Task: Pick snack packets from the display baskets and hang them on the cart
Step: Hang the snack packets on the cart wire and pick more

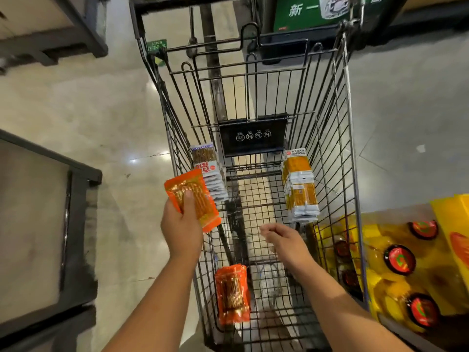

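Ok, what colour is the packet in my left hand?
The packet in the left hand is orange; head view.

Supermarket aisle: a wire shopping cart (347,102) stands on a polished stone floor (106,105). Bundles of identical snack packets (300,189) hang inside it just beyond the fingers (267,231) of the right hand (286,246). Red-capped yellow bottles (398,262) are stacked to the fingers' right, and a green printed sign (304,11) hangs far ahead.

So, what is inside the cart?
On the cart's left wall hang white-brown packets, on the right wall yellow packets, and nearer on the left one orange packet. The right arm covers part of the bottom, which is blurred.
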A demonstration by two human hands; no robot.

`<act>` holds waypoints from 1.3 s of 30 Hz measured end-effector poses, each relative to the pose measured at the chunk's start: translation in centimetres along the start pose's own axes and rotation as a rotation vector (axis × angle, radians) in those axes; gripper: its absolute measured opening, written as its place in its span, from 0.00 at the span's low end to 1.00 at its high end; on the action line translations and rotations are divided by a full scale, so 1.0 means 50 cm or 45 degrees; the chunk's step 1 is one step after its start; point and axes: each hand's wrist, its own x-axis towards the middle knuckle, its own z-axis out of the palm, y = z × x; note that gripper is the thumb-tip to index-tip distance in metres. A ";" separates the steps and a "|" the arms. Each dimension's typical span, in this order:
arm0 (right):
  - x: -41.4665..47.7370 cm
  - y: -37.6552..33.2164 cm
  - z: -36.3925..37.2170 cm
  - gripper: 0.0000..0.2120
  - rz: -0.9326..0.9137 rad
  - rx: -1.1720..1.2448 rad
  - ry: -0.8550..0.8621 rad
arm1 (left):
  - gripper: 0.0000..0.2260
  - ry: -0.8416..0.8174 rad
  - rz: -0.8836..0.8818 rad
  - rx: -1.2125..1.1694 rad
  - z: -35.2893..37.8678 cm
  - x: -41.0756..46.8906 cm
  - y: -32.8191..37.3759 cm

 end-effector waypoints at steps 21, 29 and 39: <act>-0.005 0.170 -0.015 0.07 0.271 -0.036 0.030 | 0.28 -0.088 0.153 0.734 -0.044 -0.133 -0.168; 0.040 0.217 0.113 0.42 0.101 -0.597 -0.471 | 0.14 -0.267 -0.270 0.331 -0.034 -0.118 -0.284; 0.091 0.248 0.192 0.31 -0.144 -1.094 -0.426 | 0.17 -0.268 -0.246 0.397 -0.035 -0.116 -0.297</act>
